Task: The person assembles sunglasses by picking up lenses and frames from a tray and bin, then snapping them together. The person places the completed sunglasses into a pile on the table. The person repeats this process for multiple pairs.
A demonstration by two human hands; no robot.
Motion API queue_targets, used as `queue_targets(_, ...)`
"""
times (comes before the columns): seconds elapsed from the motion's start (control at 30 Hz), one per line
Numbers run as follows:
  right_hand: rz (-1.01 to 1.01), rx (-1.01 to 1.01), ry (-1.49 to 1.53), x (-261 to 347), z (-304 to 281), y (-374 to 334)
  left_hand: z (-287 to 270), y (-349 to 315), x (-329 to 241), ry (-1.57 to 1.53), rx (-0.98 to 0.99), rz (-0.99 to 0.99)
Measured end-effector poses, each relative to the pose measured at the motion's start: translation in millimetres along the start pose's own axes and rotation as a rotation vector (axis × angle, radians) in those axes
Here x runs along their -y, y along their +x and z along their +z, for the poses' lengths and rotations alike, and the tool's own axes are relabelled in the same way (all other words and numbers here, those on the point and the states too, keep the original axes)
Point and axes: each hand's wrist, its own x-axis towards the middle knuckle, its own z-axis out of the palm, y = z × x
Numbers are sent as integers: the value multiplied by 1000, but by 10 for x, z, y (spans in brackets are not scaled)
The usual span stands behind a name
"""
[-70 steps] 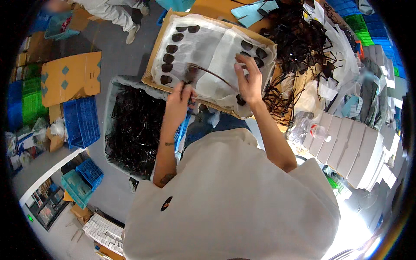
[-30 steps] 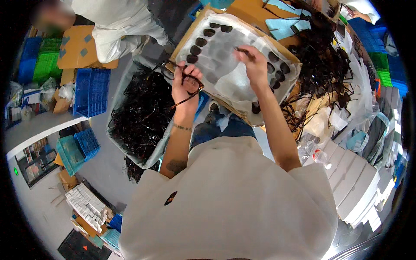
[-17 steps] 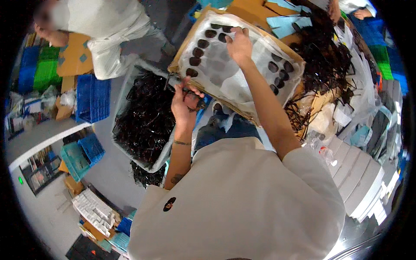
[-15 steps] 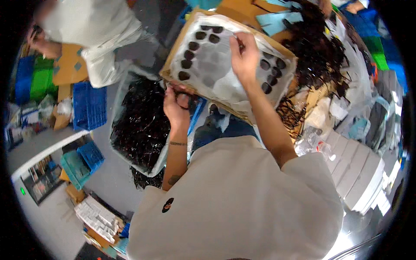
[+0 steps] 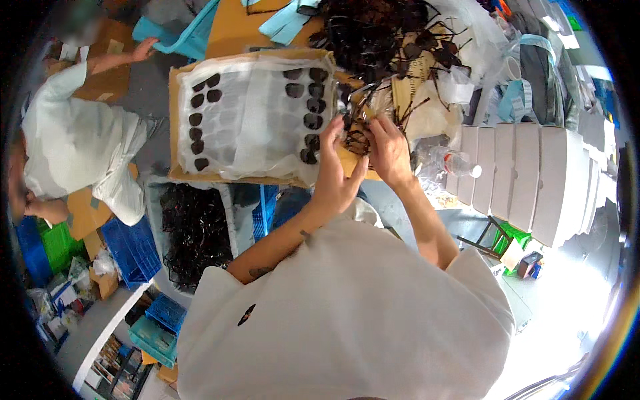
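Observation:
My left hand (image 5: pixel 337 175) is over the right edge of a shallow cardboard box (image 5: pixel 175 127), its thumb and fingers spread. Facing it, my right hand (image 5: pixel 390 152) has bent fingers closed at a dark glasses frame (image 5: pixel 358 140) among other loose frames; fingers partly hide the hold. Thin white wrapping (image 5: pixel 257 120) lines the box. Dark lenses (image 5: pixel 195 120) run down its left side, and more dark lenses (image 5: pixel 313 105) stand in columns at its right side, close to my left hand.
A big pile of dark glasses frames (image 5: pixel 367 40) lies beyond the box. At right are a clear plastic bottle (image 5: pixel 460 164) and stacked white boxes (image 5: pixel 513 173). A lined bin of dark pieces (image 5: pixel 193 233) stands lower left. Another person (image 5: pixel 87 127) is at far left.
My view has turned, so the box appears further left and straighter. My right hand has left the box for the loose frames at its right; my left hand has come over from the box's near edge.

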Motion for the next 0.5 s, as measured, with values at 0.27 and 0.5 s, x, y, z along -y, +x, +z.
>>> queue_targets(0.27, -32, 256, -381, -1275, 156, -27, 764, 317, 447, 539, 492, 398)
queue_targets(0.5, 157, 532, 25, -1730, -519, 506, 877, 687, 892, 967, 1015, -186)
